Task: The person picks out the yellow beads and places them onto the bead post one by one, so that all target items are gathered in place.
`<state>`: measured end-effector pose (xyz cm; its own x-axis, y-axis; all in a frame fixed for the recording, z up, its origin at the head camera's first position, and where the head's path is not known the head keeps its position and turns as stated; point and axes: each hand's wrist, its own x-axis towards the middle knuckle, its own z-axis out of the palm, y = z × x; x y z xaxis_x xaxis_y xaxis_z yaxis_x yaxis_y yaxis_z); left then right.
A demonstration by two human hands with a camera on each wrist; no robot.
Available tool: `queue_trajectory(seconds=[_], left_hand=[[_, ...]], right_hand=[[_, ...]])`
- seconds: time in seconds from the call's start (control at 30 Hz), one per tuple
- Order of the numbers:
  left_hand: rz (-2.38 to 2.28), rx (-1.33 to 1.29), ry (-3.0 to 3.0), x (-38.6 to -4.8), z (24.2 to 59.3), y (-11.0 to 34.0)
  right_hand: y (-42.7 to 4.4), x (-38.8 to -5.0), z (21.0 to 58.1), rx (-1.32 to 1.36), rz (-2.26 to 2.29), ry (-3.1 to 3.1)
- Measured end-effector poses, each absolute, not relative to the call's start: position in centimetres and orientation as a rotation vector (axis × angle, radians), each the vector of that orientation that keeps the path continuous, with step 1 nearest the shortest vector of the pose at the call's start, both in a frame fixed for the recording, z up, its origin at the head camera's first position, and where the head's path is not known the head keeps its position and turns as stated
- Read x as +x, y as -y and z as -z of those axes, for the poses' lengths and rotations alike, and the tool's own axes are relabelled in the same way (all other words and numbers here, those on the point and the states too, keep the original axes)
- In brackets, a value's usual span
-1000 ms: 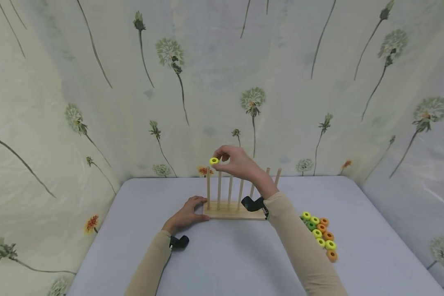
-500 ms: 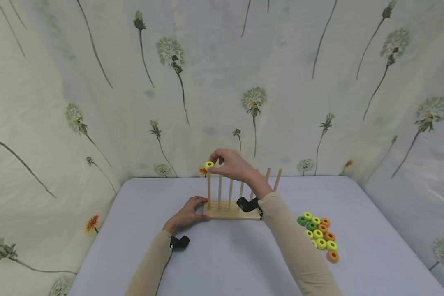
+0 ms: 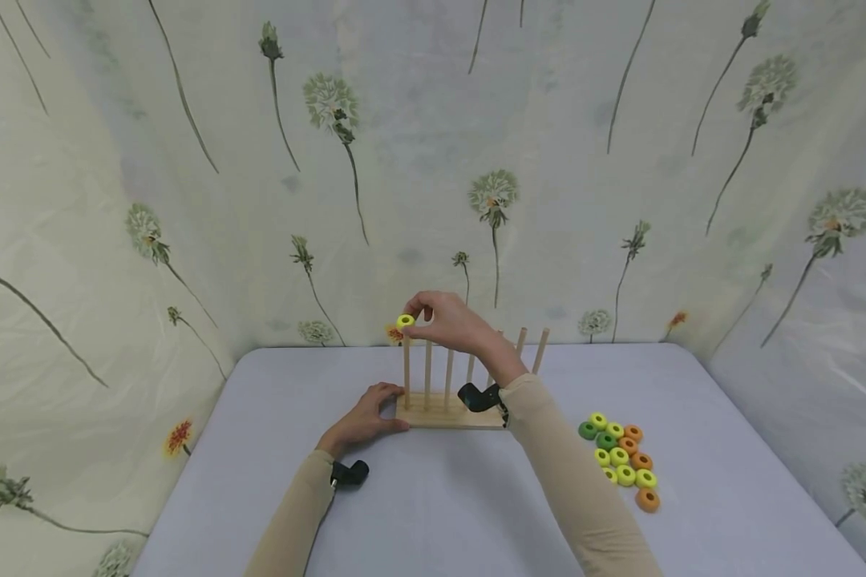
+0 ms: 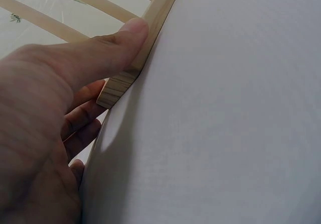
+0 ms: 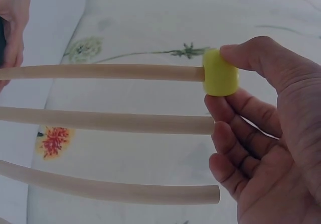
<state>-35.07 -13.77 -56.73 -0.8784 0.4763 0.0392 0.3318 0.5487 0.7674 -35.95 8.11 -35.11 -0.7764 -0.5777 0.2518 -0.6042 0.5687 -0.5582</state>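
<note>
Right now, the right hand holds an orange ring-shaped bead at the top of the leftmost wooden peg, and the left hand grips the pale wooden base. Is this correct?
Not quite: the ring-shaped bead is yellow, not orange, as the right wrist view shows. The right hand holds it at the top of the leftmost wooden peg, and the left hand grips the pale wooden base.

Compared with 1 second ago, the right hand (image 3: 451, 322) has moved left and slightly lower, bringing its yellow bead (image 3: 405, 320) to the tip of the leftmost peg (image 3: 406, 373). The right sleeve (image 3: 573, 481), shifted left, reveals 2 more loose yellow beads (image 3: 602, 457).
</note>
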Motion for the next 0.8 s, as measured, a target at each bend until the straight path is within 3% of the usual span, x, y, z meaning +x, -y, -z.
queue_trajectory(seconds=[0.8], left_hand=[[-1.258,0.660,-2.584,-34.9,56.5,13.8]], right_hand=[[-8.0,-36.5,36.5,1.023,-0.948,2.820]])
